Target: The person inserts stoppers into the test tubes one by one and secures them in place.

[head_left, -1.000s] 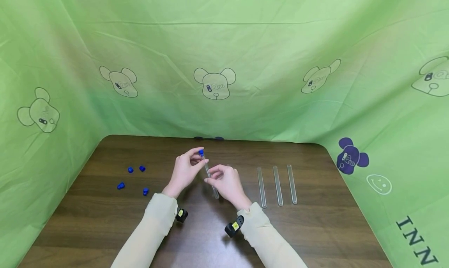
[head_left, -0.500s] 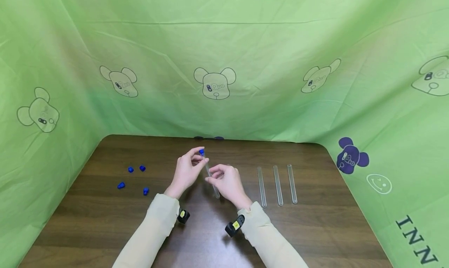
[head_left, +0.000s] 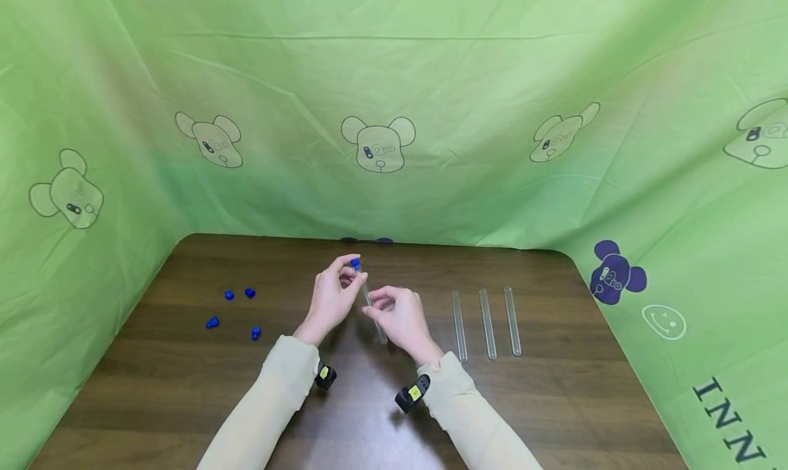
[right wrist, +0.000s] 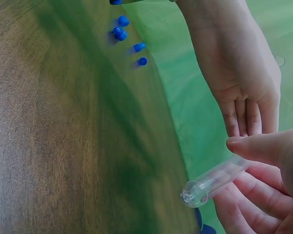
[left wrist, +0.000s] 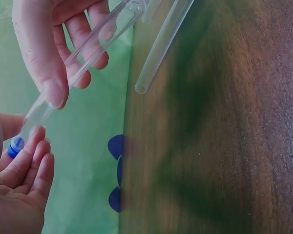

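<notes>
A clear test tube (head_left: 380, 334) is held tilted above the table between both hands, its rounded end low and toward the right. At its upper end sits a blue stopper (head_left: 356, 262). My left hand (head_left: 332, 295) grips the tube near that end, a finger at the stopper's top and the thumb on the tube's side. Lower down, my right hand (head_left: 401, 319) pinches the glass between thumb and fingers. In the left wrist view the stopper (left wrist: 14, 146) shows at the tube's mouth. The right wrist view shows the tube's rounded end (right wrist: 194, 194) jutting past the right hand.
Right of the hands lie three clear test tubes (head_left: 488, 324), side by side and without stoppers. Several loose blue stoppers (head_left: 212, 323) lie scattered at the left of the brown wooden table (head_left: 154, 388). Green cloth (head_left: 378, 66) hangs behind and at both sides.
My left hand and forearm have shifted slightly to the right, the tube's upper end with them. Both hands keep their hold. The loose stoppers and other tubes lie as before.
</notes>
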A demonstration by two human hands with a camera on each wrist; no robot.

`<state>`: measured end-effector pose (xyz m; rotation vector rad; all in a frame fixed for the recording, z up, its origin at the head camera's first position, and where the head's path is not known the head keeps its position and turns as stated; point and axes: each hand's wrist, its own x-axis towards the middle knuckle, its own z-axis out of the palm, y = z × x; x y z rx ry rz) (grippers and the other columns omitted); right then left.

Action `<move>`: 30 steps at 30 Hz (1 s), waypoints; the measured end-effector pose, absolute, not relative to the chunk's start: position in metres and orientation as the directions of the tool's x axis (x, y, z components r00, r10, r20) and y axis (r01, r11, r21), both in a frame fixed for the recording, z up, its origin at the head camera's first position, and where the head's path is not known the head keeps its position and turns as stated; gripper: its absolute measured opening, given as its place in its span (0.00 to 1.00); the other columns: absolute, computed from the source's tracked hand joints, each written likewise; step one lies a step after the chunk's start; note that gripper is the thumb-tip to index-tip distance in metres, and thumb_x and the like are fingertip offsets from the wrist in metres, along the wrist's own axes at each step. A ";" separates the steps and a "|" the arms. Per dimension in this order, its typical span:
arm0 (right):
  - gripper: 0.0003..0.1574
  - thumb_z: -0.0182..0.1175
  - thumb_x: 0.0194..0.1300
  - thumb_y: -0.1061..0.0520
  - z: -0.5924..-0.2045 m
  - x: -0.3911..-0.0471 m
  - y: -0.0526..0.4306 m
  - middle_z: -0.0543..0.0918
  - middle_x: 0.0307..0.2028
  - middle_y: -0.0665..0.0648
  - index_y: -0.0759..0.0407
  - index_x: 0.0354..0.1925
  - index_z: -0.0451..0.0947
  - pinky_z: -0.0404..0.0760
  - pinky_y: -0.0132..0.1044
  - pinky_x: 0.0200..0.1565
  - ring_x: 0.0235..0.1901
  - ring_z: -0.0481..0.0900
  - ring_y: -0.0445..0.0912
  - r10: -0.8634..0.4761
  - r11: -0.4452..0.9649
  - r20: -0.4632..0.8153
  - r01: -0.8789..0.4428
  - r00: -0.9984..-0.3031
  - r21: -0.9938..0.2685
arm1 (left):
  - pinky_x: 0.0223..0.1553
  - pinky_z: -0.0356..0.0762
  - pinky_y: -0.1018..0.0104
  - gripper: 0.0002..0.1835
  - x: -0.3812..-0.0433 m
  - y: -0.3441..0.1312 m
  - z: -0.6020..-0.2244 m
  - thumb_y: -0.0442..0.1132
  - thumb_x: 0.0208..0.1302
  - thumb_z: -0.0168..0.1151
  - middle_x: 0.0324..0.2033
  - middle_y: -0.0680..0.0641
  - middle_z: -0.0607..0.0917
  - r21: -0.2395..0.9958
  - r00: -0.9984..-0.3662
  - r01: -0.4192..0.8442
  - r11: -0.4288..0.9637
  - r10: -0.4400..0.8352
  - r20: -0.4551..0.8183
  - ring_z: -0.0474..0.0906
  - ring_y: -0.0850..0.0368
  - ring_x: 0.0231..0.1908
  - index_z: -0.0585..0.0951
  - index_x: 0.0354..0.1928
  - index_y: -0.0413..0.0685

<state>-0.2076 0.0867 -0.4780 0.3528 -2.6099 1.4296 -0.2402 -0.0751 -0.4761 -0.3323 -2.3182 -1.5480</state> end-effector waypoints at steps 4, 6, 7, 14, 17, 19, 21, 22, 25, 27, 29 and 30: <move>0.11 0.78 0.55 0.61 -0.477 -0.207 0.087 0.86 0.26 0.50 0.60 0.38 0.88 0.84 0.35 0.33 0.26 0.84 0.41 -0.130 0.507 0.245 -0.277 -0.961 -0.816 | 0.40 0.83 0.57 0.20 -0.240 -0.075 -0.476 0.34 0.66 0.70 0.31 0.49 0.87 0.839 -0.908 0.389 0.381 0.004 0.419 0.84 0.53 0.33 0.81 0.59 0.37; 0.11 0.78 0.55 0.61 -0.477 -0.207 0.087 0.86 0.27 0.51 0.61 0.38 0.88 0.84 0.34 0.33 0.26 0.84 0.41 -0.129 0.504 0.248 -0.279 -0.960 -0.818 | 0.39 0.83 0.57 0.20 -0.240 -0.075 -0.476 0.35 0.66 0.71 0.31 0.49 0.87 0.837 -0.905 0.396 0.377 0.004 0.426 0.84 0.53 0.33 0.81 0.58 0.38; 0.11 0.77 0.56 0.61 -0.477 -0.207 0.087 0.86 0.27 0.51 0.61 0.38 0.88 0.84 0.34 0.32 0.26 0.84 0.41 -0.130 0.502 0.251 -0.282 -0.959 -0.818 | 0.39 0.83 0.57 0.20 -0.240 -0.075 -0.476 0.35 0.66 0.71 0.31 0.49 0.87 0.837 -0.904 0.397 0.376 0.006 0.426 0.84 0.53 0.33 0.81 0.58 0.38; 0.11 0.77 0.56 0.61 -0.477 -0.206 0.086 0.86 0.27 0.51 0.62 0.39 0.88 0.84 0.34 0.33 0.26 0.84 0.41 -0.138 0.493 0.260 -0.294 -0.956 -0.819 | 0.41 0.83 0.58 0.20 -0.240 -0.077 -0.476 0.35 0.65 0.71 0.31 0.49 0.87 0.857 -0.913 0.381 0.348 -0.004 0.408 0.84 0.53 0.33 0.82 0.57 0.38; 0.11 0.77 0.56 0.62 -0.477 -0.206 0.085 0.86 0.27 0.51 0.62 0.39 0.88 0.84 0.34 0.33 0.26 0.84 0.41 -0.131 0.490 0.266 -0.296 -0.955 -0.820 | 0.41 0.82 0.58 0.19 -0.241 -0.077 -0.476 0.34 0.65 0.71 0.31 0.49 0.88 0.861 -0.913 0.382 0.336 -0.007 0.408 0.84 0.53 0.33 0.82 0.57 0.38; 0.11 0.77 0.56 0.62 -0.478 -0.207 0.085 0.86 0.27 0.51 0.61 0.39 0.89 0.84 0.34 0.33 0.25 0.84 0.41 -0.130 0.492 0.272 -0.300 -0.953 -0.817 | 0.42 0.82 0.57 0.19 -0.242 -0.077 -0.475 0.35 0.65 0.71 0.31 0.49 0.88 0.862 -0.911 0.387 0.329 -0.006 0.411 0.84 0.53 0.34 0.82 0.56 0.37; 0.11 0.77 0.56 0.62 -0.479 -0.207 0.084 0.86 0.26 0.50 0.61 0.39 0.89 0.84 0.33 0.33 0.25 0.84 0.40 -0.132 0.495 0.280 -0.308 -0.951 -0.812 | 0.42 0.82 0.57 0.18 -0.242 -0.078 -0.474 0.35 0.65 0.71 0.31 0.48 0.88 0.856 -0.906 0.399 0.328 -0.002 0.423 0.84 0.52 0.34 0.83 0.55 0.36; 0.11 0.77 0.56 0.62 -0.480 -0.208 0.084 0.86 0.26 0.50 0.61 0.39 0.89 0.84 0.33 0.32 0.25 0.84 0.40 -0.132 0.496 0.283 -0.311 -0.950 -0.810 | 0.42 0.82 0.57 0.18 -0.242 -0.078 -0.474 0.35 0.65 0.71 0.31 0.48 0.88 0.854 -0.904 0.403 0.328 0.000 0.427 0.84 0.52 0.34 0.83 0.55 0.36; 0.11 0.77 0.55 0.62 -0.481 -0.208 0.084 0.86 0.26 0.50 0.61 0.39 0.89 0.84 0.33 0.32 0.25 0.84 0.40 -0.134 0.498 0.288 -0.315 -0.948 -0.808 | 0.43 0.82 0.57 0.17 -0.243 -0.078 -0.473 0.34 0.65 0.71 0.31 0.48 0.87 0.852 -0.903 0.405 0.332 0.002 0.429 0.84 0.53 0.34 0.84 0.54 0.37; 0.11 0.77 0.55 0.62 -0.481 -0.209 0.084 0.86 0.27 0.51 0.61 0.39 0.89 0.84 0.33 0.32 0.25 0.84 0.40 -0.133 0.498 0.288 -0.316 -0.948 -0.808 | 0.43 0.82 0.57 0.17 -0.243 -0.079 -0.473 0.35 0.65 0.71 0.31 0.48 0.87 0.854 -0.906 0.400 0.333 0.002 0.424 0.84 0.53 0.34 0.84 0.54 0.37; 0.11 0.77 0.55 0.62 -0.481 -0.209 0.084 0.87 0.27 0.51 0.61 0.39 0.89 0.84 0.33 0.32 0.25 0.84 0.40 -0.134 0.500 0.288 -0.316 -0.948 -0.806 | 0.43 0.82 0.57 0.16 -0.243 -0.079 -0.473 0.35 0.65 0.71 0.30 0.48 0.87 0.855 -0.908 0.396 0.335 0.002 0.419 0.84 0.53 0.34 0.84 0.54 0.38; 0.12 0.77 0.55 0.62 -0.481 -0.209 0.084 0.87 0.27 0.52 0.61 0.39 0.89 0.84 0.33 0.32 0.26 0.84 0.40 -0.134 0.501 0.287 -0.315 -0.949 -0.806 | 0.42 0.82 0.56 0.16 -0.243 -0.079 -0.473 0.34 0.65 0.71 0.30 0.48 0.87 0.856 -0.908 0.395 0.334 0.001 0.418 0.84 0.53 0.34 0.84 0.54 0.38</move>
